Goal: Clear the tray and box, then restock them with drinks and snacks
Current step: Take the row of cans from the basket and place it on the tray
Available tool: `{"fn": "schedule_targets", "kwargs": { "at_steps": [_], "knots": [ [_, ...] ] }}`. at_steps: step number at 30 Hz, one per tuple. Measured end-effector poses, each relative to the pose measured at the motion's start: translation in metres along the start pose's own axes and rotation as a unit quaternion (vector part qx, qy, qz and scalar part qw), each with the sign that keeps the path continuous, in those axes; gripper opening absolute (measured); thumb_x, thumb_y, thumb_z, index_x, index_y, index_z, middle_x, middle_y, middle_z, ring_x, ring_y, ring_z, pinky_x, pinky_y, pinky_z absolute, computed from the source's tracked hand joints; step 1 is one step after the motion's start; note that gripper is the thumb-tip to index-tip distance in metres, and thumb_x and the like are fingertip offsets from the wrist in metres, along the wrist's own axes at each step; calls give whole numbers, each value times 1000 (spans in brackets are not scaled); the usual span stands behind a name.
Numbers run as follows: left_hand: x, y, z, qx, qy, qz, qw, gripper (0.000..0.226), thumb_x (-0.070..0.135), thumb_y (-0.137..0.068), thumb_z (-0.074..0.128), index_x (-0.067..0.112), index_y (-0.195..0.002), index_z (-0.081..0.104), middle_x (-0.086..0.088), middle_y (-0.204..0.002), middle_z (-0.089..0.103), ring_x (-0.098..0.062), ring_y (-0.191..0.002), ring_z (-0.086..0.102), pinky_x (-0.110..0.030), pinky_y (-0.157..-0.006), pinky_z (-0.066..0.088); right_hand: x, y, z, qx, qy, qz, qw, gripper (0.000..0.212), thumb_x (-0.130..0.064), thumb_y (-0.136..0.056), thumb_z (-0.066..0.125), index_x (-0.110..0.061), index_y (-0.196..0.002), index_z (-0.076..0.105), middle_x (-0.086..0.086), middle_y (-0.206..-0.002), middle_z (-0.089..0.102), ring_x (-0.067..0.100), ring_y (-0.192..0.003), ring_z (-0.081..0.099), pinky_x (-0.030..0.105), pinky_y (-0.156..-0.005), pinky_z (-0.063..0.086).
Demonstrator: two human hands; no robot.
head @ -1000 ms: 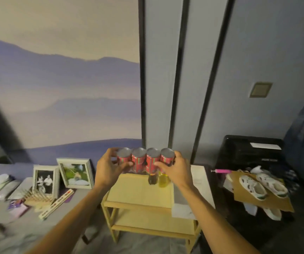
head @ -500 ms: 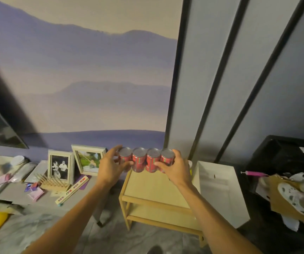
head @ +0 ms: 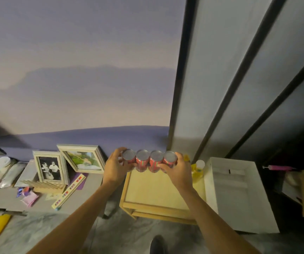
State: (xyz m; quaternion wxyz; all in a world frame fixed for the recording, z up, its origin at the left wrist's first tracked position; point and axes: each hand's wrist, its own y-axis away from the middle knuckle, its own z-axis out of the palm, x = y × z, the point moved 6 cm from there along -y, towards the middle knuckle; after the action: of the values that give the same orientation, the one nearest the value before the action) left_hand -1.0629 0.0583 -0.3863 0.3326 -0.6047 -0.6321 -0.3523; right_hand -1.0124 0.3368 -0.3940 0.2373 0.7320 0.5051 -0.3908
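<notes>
Four red cans [head: 150, 161] sit pressed together in a row at frame centre, above the far edge of the wooden tray table [head: 154, 191]. The left hand [head: 115, 166] grips the leftmost can and the right hand [head: 177, 171] the rightmost, fingers curled round them. A white box [head: 239, 195] stands right of the table; framed photos [head: 68, 164] lean at left.

cans [head: 149, 162]: labels are blurring out between left hand [head: 115, 168] and right hand [head: 179, 174], unreadable
yellow bottle [head: 197, 173]: is hiding partly behind the right hand
dark shape [head: 157, 243]: is getting cropped at the bottom edge, below the right hand
</notes>
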Motion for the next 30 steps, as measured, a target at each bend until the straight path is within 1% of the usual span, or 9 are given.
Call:
{"fn": "schedule_targets", "kwargs": {
  "at_steps": [3,6,9,11,14,18,21,24,30],
  "knots": [
    [-21,-18,19,-1,-1,-28,1000,65,16,-78,94,39,-123,54,2,-121,70,-14,-103,70,-35,-84,63,18,-9,20,-3,5,19,1000,69,-44,-68,100,-15,-123,69,-16,-92,66,9,-85,65,21,-71,46],
    [-44,-37,36,-13,-5,-43,999,66,22,-77,95,45,-122,53,9,-120,68,-8,-101,67,-25,-78,59,30,-17,38,-5,3,22,1000,67,-46,-73,97,-14,-124,67,-15,-96,67,8,-88,65,20,-72,46],
    [-76,-54,55,-35,-19,-49,998,68,30,-75,97,49,-120,50,9,-117,69,-12,-100,69,-24,-75,56,46,-22,59,-8,13,30,999,69,-58,-81,88,-14,-128,63,-14,-99,70,2,-89,65,7,-71,44],
    [-98,-61,69,-42,-24,-55,997,66,33,-74,98,47,-118,50,9,-114,69,-14,-97,71,-31,-75,60,66,-23,79,-11,32,25,999,71,-70,-85,79,-18,-131,61,-10,-109,75,4,-96,69,13,-78,54],
    [-130,-71,90,-53,-21,-55,997,65,28,-75,97,42,-119,51,11,-115,69,-14,-102,70,-30,-78,60,95,-26,106,-4,55,29,998,73,-70,-85,79,-20,-134,59,-4,-121,74,13,-111,71,29,-92,60],
    [-172,-85,116,-68,-17,-40,997,68,22,-76,97,40,-122,50,9,-120,66,-15,-108,69,-41,-86,65,126,-31,134,12,86,53,995,71,-53,-79,92,-15,-131,63,3,-127,74,17,-117,67,27,-96,54],
    [-194,-90,131,-76,-17,-43,996,69,20,-75,96,37,-124,50,9,-124,63,-16,-112,67,-46,-89,64,148,-29,151,1,80,70,994,78,-54,-80,91,-18,-140,57,3,-138,69,20,-129,65,38,-103,58],
    [-211,-92,140,-80,-15,-52,995,71,19,-73,97,37,-123,50,9,-124,62,-16,-114,65,-48,-90,63,166,-23,165,-9,75,108,991,81,-46,-80,92,-13,-144,55,7,-142,68,25,-133,64,35,-107,53],
    [-225,-95,147,-99,-23,-56,993,73,20,-74,97,37,-127,50,11,-128,60,-16,-118,62,-48,-93,63,184,-15,181,-16,77,136,988,88,-54,-83,86,-18,-153,47,1,-148,64,19,-138,60,39,-109,55]
  ]
}}
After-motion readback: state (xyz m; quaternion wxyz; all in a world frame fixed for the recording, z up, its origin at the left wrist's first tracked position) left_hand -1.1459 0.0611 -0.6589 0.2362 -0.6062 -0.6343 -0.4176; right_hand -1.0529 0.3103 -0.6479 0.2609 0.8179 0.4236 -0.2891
